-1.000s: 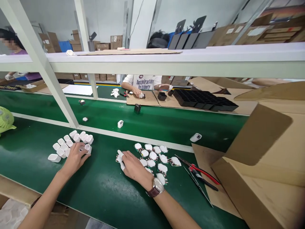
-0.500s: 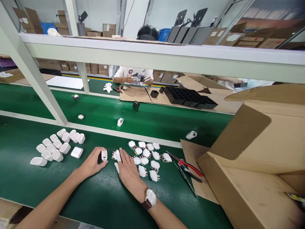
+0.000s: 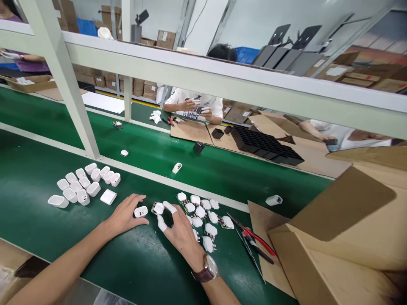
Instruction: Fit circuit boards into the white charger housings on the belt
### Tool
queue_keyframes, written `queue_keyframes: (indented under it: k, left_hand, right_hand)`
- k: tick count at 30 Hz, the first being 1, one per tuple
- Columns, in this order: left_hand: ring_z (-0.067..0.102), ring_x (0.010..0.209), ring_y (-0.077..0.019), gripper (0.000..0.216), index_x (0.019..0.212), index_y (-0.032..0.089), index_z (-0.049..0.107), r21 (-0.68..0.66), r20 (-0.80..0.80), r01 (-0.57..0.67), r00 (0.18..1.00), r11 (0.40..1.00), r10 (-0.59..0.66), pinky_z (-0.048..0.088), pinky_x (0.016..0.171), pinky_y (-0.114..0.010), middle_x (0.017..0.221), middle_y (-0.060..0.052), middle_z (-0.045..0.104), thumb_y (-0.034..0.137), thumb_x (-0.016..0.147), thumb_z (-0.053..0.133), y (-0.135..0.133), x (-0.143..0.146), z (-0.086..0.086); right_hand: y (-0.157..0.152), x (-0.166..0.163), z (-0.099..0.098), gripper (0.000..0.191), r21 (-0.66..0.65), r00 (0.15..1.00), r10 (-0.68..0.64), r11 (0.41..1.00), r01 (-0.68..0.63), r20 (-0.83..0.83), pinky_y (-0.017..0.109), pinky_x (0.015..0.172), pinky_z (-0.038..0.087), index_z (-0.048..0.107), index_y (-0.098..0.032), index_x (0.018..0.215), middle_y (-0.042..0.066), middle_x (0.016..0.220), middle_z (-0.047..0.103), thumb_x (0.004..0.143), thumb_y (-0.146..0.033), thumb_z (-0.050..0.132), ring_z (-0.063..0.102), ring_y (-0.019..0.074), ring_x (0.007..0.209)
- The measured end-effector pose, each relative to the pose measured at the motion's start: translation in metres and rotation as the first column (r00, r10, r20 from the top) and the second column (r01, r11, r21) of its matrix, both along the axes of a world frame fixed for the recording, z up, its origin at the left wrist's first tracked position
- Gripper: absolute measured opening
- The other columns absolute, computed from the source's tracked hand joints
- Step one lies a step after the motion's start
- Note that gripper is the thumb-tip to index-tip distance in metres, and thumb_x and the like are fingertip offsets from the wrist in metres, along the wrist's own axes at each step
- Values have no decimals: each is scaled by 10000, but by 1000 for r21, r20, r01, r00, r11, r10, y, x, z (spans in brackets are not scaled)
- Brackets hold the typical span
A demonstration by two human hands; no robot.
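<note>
Green-belted counter (image 3: pixel 133 258) under a pale metal frame, cardboard boxes stacked along the far wall. Left hand (image 3: pixel 125 215) palm down on the belt, thumb and fingers curled round a small white charger shell (image 3: pixel 140 211) and closed lightly on it, shell lying on its side against the belt. Right hand (image 3: pixel 182 233) just beside, palm down too, fingers spread apart and gripping nothing. White cots (image 3: pixel 169 206) over its thumb and forefinger, forefinger tip touching a white-capped insert (image 3: pixel 158 208) lying just right of the shell. Brown-strapped wristwatch (image 3: pixel 208 269) on the right wrist.

Behind and right of that hand, a loose cluster of inserts (image 3: pixel 203 212) flat on the belt. Off to the left, well apart from both hands, a huddle of empty white shells (image 3: pixel 85 185), mostly mouths up, with one flat white piece (image 3: pixel 108 197) at its near edge. Red-handled pliers (image 3: pixel 254 241) on a cardboard sheet (image 3: pixel 267 212) to the right, next to a big open cardboard box (image 3: pixel 343 254).

On the farther belt lane, a white stray charger (image 3: pixel 177 167), a second white charger (image 3: pixel 274 200) near the sheet, and a black charger (image 3: pixel 199 147). Across the line, a person in a white shirt (image 3: pixel 193 106) with both hands raised to the chest, black compartment tray (image 3: pixel 267 142) beside.
</note>
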State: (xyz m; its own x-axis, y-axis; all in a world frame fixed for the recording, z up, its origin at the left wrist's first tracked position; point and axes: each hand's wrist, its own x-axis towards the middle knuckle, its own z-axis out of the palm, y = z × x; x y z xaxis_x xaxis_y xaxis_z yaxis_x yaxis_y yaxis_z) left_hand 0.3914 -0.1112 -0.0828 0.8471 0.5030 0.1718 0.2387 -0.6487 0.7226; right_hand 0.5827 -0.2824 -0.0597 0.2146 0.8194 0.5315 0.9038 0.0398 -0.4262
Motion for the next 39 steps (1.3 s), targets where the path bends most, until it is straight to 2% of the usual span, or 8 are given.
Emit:
queue_keyframes:
  k: [2,3,5,7,14,20,27,39]
  left_hand:
    - [577,1303,-360,999,1544,298,445,-41,-31,65,997,997,-66,563,1040,-511,1490,-133,528,512,708,948,5,-3,9]
    - [570,1311,-355,990,1531,302,472,-65,-39,119,992,991,-122,562,1041,-495,1499,-125,530,494,692,961,8,-5,13]
    - [605,1247,-321,767,1423,299,587,-105,-42,214,975,971,-220,569,1011,-458,1380,-92,623,423,750,934,11,-7,19]
    - [637,1151,-288,504,1280,276,664,-109,-20,247,968,963,-251,570,976,-434,1220,-66,684,360,831,877,9,-6,19]
    - [598,1122,-279,492,1283,244,605,57,93,194,976,979,-199,550,977,-446,1212,-87,636,368,877,853,-7,1,-2]
    - [579,1132,-280,460,1294,237,565,141,100,160,980,977,-175,545,967,-448,1225,-92,611,386,927,799,-12,1,-3]
    - [592,1089,-279,445,1305,232,568,172,93,156,980,973,-173,556,944,-448,1220,-96,621,375,942,781,-13,0,-3]
    - [589,1083,-283,440,1329,238,561,167,67,178,979,970,-191,546,945,-451,1228,-99,623,408,968,744,-12,1,-6]
  right_hand:
    - [-2,-1,6,349,9,999,19,1000,-19,-39,445,864,642,535,-216,1352,103,1118,694,1006,-210,585,695,269,1023]
    - [-3,-2,8,336,21,998,33,999,-32,-56,436,868,641,546,-225,1335,95,1114,697,1002,-200,588,698,261,1024]
    - [-5,-5,12,329,51,994,72,996,-68,-79,422,882,635,553,-238,1319,82,1115,703,998,-179,593,699,248,1032]
    - [-7,-10,15,351,63,991,117,991,-114,-57,422,902,628,545,-241,1338,86,1143,702,1000,-161,593,689,247,1062]
    - [-14,-20,16,395,-43,963,182,983,-177,200,467,914,619,533,-185,1391,145,1236,665,1005,-101,534,633,293,1120]
    - [-14,-22,20,273,-103,944,197,979,-175,264,483,891,622,604,-133,1251,175,1253,634,992,-87,535,592,319,1141]
    - [-10,-23,23,159,-221,927,228,961,-166,296,480,873,627,653,-170,967,166,1263,600,920,-43,567,564,331,1159]
    - [-8,-22,27,194,-283,925,243,946,-159,292,490,923,615,630,-190,851,168,1265,582,837,2,608,550,339,1189]
